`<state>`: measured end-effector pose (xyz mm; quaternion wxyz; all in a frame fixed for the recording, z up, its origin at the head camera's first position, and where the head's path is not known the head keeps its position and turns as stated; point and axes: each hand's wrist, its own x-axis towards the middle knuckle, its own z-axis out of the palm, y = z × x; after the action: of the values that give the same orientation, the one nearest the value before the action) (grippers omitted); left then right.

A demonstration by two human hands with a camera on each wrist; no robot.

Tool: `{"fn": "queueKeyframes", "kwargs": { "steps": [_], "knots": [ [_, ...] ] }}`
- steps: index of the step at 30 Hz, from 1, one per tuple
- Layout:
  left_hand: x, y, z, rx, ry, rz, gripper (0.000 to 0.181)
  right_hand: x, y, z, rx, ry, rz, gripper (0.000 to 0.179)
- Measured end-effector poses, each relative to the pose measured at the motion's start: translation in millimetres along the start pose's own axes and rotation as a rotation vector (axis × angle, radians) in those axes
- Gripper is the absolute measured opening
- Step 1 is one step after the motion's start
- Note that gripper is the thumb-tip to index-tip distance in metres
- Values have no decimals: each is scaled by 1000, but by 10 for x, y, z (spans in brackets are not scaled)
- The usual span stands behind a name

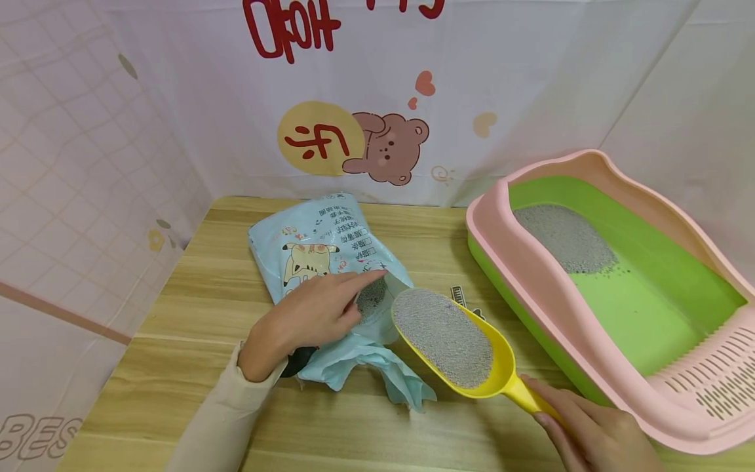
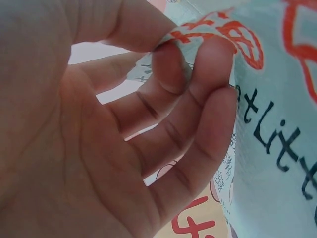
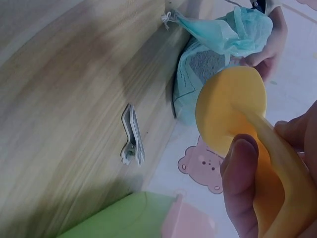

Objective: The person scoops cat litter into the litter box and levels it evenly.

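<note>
My left hand [image 1: 318,308] pinches the rim of an opened light-blue cat litter bag [image 1: 348,246]. In the left wrist view the thumb and fingers [image 2: 171,67] close on the bag's printed film. Grey litter [image 1: 371,295] shows in the bag's mouth. My right hand [image 1: 596,426] grips the handle of a yellow scoop [image 1: 504,367], which is heaped with grey granules. The scoop's front lip overlaps the bag's opening in the head view. From the right wrist, the scoop's underside [image 3: 228,104] shows above the table, and its load is hidden.
To the right stands a green litter box with a pink rim [image 1: 548,275], a pile of grey litter [image 1: 566,239] inside. Between bag and box lies a small flat object [image 3: 131,134] on the wooden table [image 1: 194,314]. A printed cloth [image 1: 236,118] hangs behind.
</note>
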<state>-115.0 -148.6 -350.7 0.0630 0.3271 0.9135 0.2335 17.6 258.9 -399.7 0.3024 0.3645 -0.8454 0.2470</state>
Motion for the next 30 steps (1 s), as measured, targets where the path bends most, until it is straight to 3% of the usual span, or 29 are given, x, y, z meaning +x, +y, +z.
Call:
{"fn": "queueKeyframes", "kwargs": {
  "steps": [20, 30],
  "knots": [
    [-4, 2, 2, -11, 5, -17, 72, 175, -14, -197, -30, 27, 59, 57],
    [-3, 3, 13, -5, 8, -17, 72, 198, 149, -321, -54, -47, 91, 60]
  ]
}}
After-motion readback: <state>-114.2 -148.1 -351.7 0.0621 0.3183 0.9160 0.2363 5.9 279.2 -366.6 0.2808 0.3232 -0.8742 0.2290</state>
